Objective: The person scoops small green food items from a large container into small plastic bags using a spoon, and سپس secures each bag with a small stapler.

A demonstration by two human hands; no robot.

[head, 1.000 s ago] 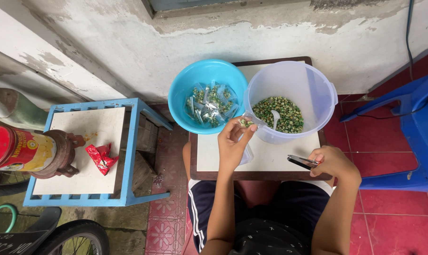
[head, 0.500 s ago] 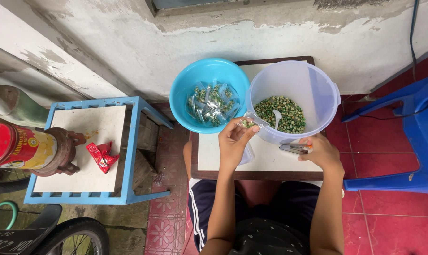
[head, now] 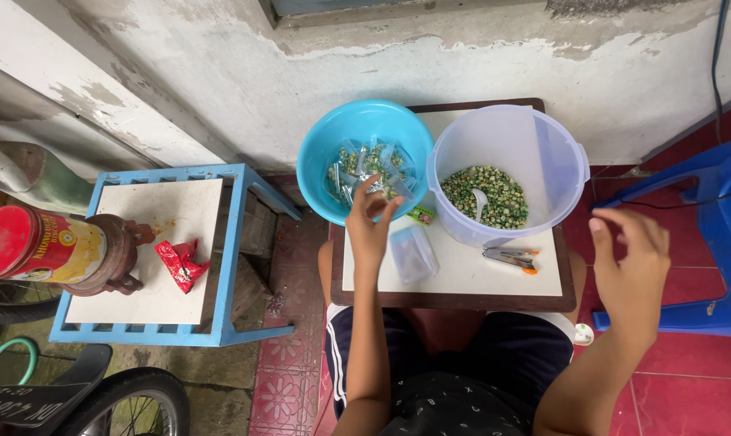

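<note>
My left hand (head: 369, 220) reaches over the near rim of a blue bowl (head: 317, 165) that holds several small clear packets of green peas (head: 365, 165). Its fingers are spread just above the packets, and I see nothing gripped in them. One small pea packet (head: 420, 215) lies on the white tabletop (head: 462, 278) between the bowl and a clear plastic tub (head: 543, 153). The tub holds loose green peas (head: 502, 198) and a white spoon (head: 479, 202). A stapler (head: 511, 258) rests on the table by the tub. My right hand (head: 633, 258) hovers open off the table's right side, holding nothing.
A pile of empty clear bags (head: 412, 252) lies under my left wrist. A blue stand (head: 236, 242) on the left carries a red wrapper (head: 180, 265) and a red tin (head: 34, 246). A blue plastic chair (head: 724, 234) stands to the right, a tyre (head: 131, 408) at bottom left.
My right hand set the stapler down on the table and lifted away to the right, open. My left hand moved from the tub's rim left to the blue bowl.
</note>
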